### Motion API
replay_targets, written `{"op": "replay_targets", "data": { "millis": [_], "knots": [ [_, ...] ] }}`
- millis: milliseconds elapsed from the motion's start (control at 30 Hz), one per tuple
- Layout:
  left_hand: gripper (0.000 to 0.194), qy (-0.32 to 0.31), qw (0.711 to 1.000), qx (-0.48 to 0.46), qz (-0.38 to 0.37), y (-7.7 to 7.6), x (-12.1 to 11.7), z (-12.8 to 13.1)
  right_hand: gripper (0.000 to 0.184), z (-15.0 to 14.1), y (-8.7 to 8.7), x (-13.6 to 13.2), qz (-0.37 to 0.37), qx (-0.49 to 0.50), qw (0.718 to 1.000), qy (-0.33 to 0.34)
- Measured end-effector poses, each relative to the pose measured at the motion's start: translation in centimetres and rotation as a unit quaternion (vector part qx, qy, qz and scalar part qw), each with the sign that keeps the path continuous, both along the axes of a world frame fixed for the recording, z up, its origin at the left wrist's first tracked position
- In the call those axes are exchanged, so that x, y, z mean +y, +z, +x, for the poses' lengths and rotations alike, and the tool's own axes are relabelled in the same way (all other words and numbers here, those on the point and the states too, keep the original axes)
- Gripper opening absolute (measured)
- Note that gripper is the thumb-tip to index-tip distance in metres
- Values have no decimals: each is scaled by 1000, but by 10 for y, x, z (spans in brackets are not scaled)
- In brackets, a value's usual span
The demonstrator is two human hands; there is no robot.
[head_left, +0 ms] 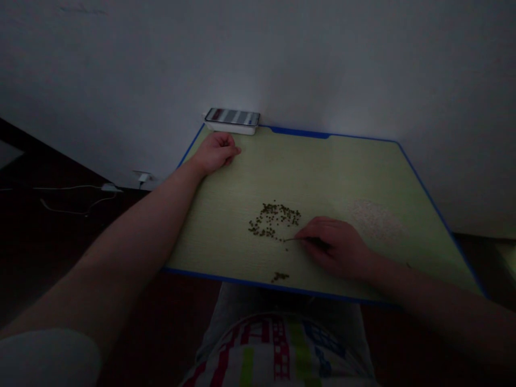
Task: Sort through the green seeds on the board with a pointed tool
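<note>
My right hand (334,244) is closed on a thin dark tool (293,238) that looks like tweezers. The tool's tip touches or hovers just above the lower right edge of a scattered patch of small dark green beans (278,215), like mung beans. A smaller cluster of beans (281,276) lies near the board's front edge. To the right of my right hand is a spread of pale grains (374,219), like rice. My left hand (220,150) rests at the board's far left with its fingers curled, and nothing shows in it.
The yellow-green board (314,177) has a blue rim and lies over my lap. A phone (233,116) rests on a white box (230,127) at the far left corner, against the wall (322,64). A plug (143,177) and cables (92,188) are at the left.
</note>
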State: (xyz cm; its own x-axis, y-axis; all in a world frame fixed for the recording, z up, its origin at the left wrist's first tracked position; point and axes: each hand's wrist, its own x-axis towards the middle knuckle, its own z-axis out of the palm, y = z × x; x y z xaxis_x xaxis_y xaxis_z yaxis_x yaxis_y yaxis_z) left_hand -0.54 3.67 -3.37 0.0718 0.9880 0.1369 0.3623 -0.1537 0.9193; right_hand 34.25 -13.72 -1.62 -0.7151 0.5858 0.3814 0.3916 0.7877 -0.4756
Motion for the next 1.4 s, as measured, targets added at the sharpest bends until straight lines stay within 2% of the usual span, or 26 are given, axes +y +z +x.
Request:
{"op": "replay_targets", "data": {
  "millis": [200, 400, 1000, 1400],
  "knots": [
    [25, -26, 999, -18, 18, -5, 4, -2, 17, 0, 1, 0, 14, 12, 1000, 12],
    [21, -25, 999, -25, 27, -9, 8, -4, 17, -1, -1, 2, 20, -7, 999, -40],
    [23, -11, 1000, -14, 18, 0, 1, 0, 18, 0, -2, 0, 9, 24, 998, 64],
    [24, 0, 1000, -26, 4, 0, 0, 1, 18, 9, 2, -2, -5, 35, 998, 61]
  ]
}}
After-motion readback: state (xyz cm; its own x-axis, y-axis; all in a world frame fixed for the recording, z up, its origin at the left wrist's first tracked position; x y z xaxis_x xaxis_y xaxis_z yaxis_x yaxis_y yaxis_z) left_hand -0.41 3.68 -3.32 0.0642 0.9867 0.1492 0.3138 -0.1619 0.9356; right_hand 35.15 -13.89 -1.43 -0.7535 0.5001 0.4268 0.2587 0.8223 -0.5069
